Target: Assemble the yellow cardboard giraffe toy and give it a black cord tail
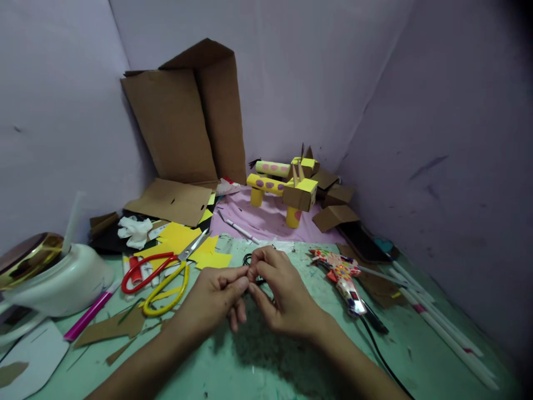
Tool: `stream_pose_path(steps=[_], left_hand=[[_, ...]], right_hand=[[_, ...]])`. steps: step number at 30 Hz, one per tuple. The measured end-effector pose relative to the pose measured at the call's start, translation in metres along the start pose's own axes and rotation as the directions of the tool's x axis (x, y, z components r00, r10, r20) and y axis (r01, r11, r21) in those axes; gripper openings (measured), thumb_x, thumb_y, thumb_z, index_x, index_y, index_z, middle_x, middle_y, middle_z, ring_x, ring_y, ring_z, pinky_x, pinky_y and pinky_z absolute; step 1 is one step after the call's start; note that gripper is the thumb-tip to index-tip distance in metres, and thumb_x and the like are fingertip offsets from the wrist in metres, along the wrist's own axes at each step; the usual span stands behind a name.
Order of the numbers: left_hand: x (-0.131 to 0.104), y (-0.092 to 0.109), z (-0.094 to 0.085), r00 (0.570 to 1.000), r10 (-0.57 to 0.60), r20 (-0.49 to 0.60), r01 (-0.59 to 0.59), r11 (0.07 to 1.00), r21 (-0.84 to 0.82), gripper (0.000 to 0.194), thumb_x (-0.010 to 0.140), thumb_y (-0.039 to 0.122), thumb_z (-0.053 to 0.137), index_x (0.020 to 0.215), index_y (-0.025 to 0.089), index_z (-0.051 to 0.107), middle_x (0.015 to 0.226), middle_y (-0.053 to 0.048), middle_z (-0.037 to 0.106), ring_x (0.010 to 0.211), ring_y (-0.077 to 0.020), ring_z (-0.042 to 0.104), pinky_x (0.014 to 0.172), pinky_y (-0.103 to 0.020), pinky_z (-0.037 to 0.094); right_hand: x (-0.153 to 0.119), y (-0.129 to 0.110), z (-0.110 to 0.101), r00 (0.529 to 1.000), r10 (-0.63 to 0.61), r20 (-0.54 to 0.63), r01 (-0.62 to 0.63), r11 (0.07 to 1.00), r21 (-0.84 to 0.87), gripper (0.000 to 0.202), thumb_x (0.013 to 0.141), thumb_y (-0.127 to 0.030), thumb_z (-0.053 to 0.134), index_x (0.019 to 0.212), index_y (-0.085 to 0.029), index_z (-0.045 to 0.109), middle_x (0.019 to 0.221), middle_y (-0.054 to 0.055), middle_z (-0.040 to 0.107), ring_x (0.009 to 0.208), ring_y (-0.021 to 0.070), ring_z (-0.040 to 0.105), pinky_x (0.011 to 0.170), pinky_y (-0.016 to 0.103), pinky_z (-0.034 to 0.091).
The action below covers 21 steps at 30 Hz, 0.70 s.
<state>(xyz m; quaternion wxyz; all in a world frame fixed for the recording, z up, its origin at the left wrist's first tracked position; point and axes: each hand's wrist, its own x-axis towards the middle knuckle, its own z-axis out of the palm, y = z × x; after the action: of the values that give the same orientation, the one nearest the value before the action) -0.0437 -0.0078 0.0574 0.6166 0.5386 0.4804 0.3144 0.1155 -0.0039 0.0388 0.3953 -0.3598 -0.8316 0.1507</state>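
Observation:
My left hand [220,291] and my right hand [285,291] meet over the table, thumb and fingers of each pinched together at the tips. What they pinch is too small and too covered to name. A thin black looped strand [247,259] shows just behind the fingertips, and a bit of black also shows under my right fingers; I cannot tell whether it is held. Left of my left hand lie scissors [170,272] with one red and one yellow handle. To the right of my right hand rests a patterned glue gun [341,275] with its cord.
Two paper giraffes [266,183] stand on pink cloth [233,214] at the back. Yellow paper [177,236], folded cardboard [179,122] and a white pot [79,280] are on the left. White sticks [449,333] and a dark phone-like slab [362,243] lie right.

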Motion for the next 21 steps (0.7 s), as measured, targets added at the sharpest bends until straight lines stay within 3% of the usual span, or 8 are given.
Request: stream_pose_path(steps=[2, 4, 9, 14, 21], left_hand=[[0.0, 0.0, -0.002, 0.999, -0.044, 0.015, 0.044, 0.999, -0.002, 0.031, 0.066, 0.044, 0.062, 0.062, 0.013, 0.062, 0.037, 0.003, 0.051, 0.031, -0.0071, 0.042, 0.033, -0.017, 0.034], [-0.001, 0.001, -0.002, 0.998, -0.066, -0.001, 0.066, 0.998, 0.005, 0.032, 0.062, 0.042, 0.064, 0.05, 0.016, 0.052, 0.035, 0.004, 0.048, 0.029, -0.0054, 0.038, 0.031, -0.016, 0.03], [-0.004, 0.01, -0.004, 0.996, -0.06, -0.062, 0.061, 0.998, 0.007, 0.022, 0.056, 0.036, 0.064, 0.053, 0.016, 0.055, 0.039, 0.006, 0.049, 0.031, -0.0056, 0.04, 0.03, -0.016, 0.03], [-0.003, 0.012, -0.005, 0.997, -0.057, -0.047, 0.058, 0.998, 0.015, 0.023, 0.056, 0.035, 0.064, 0.052, 0.015, 0.053, 0.036, 0.007, 0.044, 0.029, -0.0037, 0.034, 0.03, -0.015, 0.023], [-0.002, 0.007, -0.003, 0.998, -0.034, -0.047, 0.021, 0.966, -0.258, 0.031, 0.053, 0.038, 0.072, 0.052, 0.015, 0.052, 0.038, 0.009, 0.04, 0.028, -0.0003, 0.026, 0.029, -0.015, 0.013]], right_hand=[[0.001, -0.001, -0.001, 0.998, -0.059, -0.02, 0.058, 0.997, -0.057, 0.01, 0.075, -0.011, 0.051, 0.083, -0.018, 0.052, 0.091, 0.008, 0.053, 0.087, 0.0213, 0.05, 0.077, 0.038, 0.04], [0.001, -0.001, -0.001, 0.994, -0.108, -0.032, 0.105, 0.99, -0.099, 0.011, 0.075, -0.011, 0.051, 0.084, -0.018, 0.053, 0.091, 0.008, 0.053, 0.088, 0.0213, 0.05, 0.077, 0.039, 0.039], [0.001, -0.001, -0.001, 0.987, -0.152, -0.048, 0.144, 0.98, -0.134, 0.011, 0.075, -0.011, 0.051, 0.084, -0.016, 0.053, 0.09, 0.008, 0.054, 0.086, 0.021, 0.051, 0.076, 0.039, 0.039], [0.001, -0.001, 0.0, 0.987, -0.147, -0.06, 0.139, 0.983, -0.121, 0.011, 0.075, -0.01, 0.051, 0.083, -0.017, 0.053, 0.089, 0.008, 0.054, 0.084, 0.0207, 0.051, 0.075, 0.038, 0.039], [0.0, 0.002, 0.009, 0.983, -0.058, -0.175, 0.063, 0.998, 0.025, 0.013, 0.08, -0.008, 0.048, 0.083, -0.02, 0.054, 0.086, 0.005, 0.051, 0.083, 0.0189, 0.051, 0.073, 0.035, 0.042]])
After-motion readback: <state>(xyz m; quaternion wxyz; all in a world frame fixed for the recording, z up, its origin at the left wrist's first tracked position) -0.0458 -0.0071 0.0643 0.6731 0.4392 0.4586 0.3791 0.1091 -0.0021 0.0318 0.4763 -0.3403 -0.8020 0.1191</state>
